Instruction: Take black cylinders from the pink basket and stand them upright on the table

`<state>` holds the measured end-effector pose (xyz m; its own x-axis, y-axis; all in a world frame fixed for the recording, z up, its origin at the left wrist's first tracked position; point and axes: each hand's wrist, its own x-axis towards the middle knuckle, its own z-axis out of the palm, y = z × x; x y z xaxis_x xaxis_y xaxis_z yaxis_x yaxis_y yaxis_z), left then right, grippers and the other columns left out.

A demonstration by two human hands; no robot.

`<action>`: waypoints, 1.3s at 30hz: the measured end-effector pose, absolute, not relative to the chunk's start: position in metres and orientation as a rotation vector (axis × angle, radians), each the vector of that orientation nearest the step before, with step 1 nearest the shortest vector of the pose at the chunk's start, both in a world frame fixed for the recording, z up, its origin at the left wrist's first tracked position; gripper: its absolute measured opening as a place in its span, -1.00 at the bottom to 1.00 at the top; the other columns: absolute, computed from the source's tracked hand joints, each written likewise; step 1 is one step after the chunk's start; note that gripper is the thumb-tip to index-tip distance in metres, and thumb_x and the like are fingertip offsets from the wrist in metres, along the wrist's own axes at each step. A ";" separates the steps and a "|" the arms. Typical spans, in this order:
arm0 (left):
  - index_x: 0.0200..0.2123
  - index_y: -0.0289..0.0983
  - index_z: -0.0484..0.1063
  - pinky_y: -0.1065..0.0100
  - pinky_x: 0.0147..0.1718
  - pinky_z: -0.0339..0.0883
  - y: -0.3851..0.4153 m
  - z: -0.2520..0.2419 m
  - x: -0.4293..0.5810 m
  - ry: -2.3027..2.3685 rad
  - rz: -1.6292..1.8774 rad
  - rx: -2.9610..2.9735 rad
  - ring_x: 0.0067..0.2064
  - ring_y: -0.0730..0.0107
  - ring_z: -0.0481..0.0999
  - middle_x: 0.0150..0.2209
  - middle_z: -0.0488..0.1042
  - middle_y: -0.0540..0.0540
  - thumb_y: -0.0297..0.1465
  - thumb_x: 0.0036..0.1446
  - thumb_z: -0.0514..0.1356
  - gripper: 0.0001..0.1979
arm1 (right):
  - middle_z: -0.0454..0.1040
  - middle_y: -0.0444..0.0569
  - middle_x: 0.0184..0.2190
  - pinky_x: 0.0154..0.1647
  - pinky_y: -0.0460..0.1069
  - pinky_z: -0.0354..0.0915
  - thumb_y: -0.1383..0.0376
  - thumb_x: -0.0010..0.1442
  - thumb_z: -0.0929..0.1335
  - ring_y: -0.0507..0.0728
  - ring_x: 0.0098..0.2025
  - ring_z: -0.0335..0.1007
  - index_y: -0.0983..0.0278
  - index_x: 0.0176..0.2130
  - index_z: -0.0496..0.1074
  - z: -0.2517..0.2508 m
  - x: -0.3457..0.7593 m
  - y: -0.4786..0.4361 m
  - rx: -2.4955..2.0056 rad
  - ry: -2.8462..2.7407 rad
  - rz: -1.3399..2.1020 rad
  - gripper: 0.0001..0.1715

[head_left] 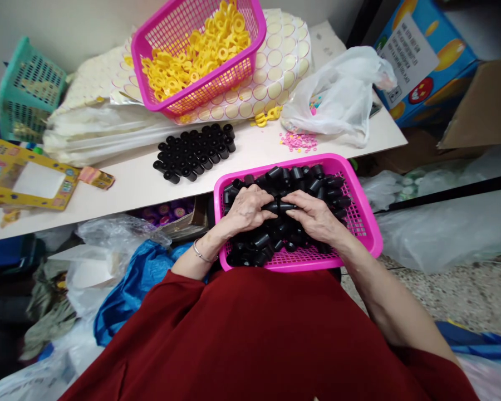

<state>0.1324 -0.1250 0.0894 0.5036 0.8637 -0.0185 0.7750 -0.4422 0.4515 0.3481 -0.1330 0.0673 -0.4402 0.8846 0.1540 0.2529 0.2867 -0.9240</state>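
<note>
A pink basket [369,223] full of loose black plastic cylinders [261,240] rests against my body at the table's front edge. Over the heap my left hand [248,209] pinches one black plastic cylinder [270,207] between thumb and fingers. Facing it, my right hand [313,214] grips another black plastic cylinder [285,206]. The two pieces lie nearly end to end; I cannot tell whether they touch. Fingers cover part of both. On the table beyond, a block of black cylinders [194,150] stands upright in close rows.
A second pink basket [200,92] with yellow plastic pieces [200,50] sits on circle-patterned sheets [284,53]. Small pink beads [298,141] lie beside a white plastic bag [338,94]. Leftward are a yellow box [8,184] and a green basket [8,106].
</note>
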 end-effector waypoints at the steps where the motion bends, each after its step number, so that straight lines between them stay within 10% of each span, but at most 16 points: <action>1: -0.26 -0.24 0.58 0.20 -0.12 0.27 -0.125 0.088 0.133 1.344 0.307 2.354 -0.12 0.18 0.43 -0.26 0.54 -0.13 -0.18 0.21 0.28 -0.76 | 0.54 -0.01 -0.20 -0.05 0.14 0.43 0.31 0.17 0.34 0.18 -0.15 0.48 0.19 -0.12 0.55 0.066 0.345 -0.134 -1.034 -1.834 1.174 -0.73; 7: -0.23 -0.25 0.56 0.23 -0.16 0.30 -0.122 0.080 0.135 1.185 0.536 2.370 -0.19 0.25 0.44 -0.28 0.55 -0.09 -0.31 0.15 0.33 -0.84 | 0.51 -0.04 -0.23 -0.47 -0.01 0.29 0.08 -0.05 0.53 0.03 -0.47 0.29 0.25 -0.07 0.47 0.059 0.334 -0.124 -1.280 -1.645 1.245 -0.43; 14: -0.24 -0.22 0.55 0.27 -0.18 0.40 -0.107 0.078 0.099 1.526 1.193 1.820 -0.21 0.29 0.51 -0.25 0.57 -0.06 -0.28 -0.09 0.47 -0.68 | 0.39 -0.15 -0.51 -0.42 -0.01 0.22 0.23 0.10 0.39 0.07 -0.47 0.28 0.26 -0.31 0.49 0.056 0.367 -0.106 -1.367 -1.921 1.156 -0.85; 19: -0.29 -0.28 0.51 0.37 -0.32 0.39 -0.091 0.064 0.071 1.814 1.505 1.210 -0.35 0.41 0.47 -0.34 0.53 0.00 -0.39 -0.21 0.40 -0.68 | 0.47 -0.05 -0.25 -0.34 -0.02 0.26 0.35 0.06 0.42 0.09 -0.34 0.38 0.22 -0.07 0.53 0.051 0.365 -0.117 -1.277 -2.412 1.025 -0.62; 39: -0.39 -0.26 0.49 0.28 -0.23 0.27 -0.054 0.070 0.043 2.442 0.707 1.712 -0.28 0.22 0.45 -0.43 0.44 -0.04 -0.25 -0.05 0.35 -0.78 | 0.41 -0.16 -0.48 -0.38 0.00 0.24 0.13 0.03 0.44 0.08 -0.43 0.28 0.23 -0.27 0.43 0.048 0.355 -0.109 -1.311 -1.860 1.130 -0.72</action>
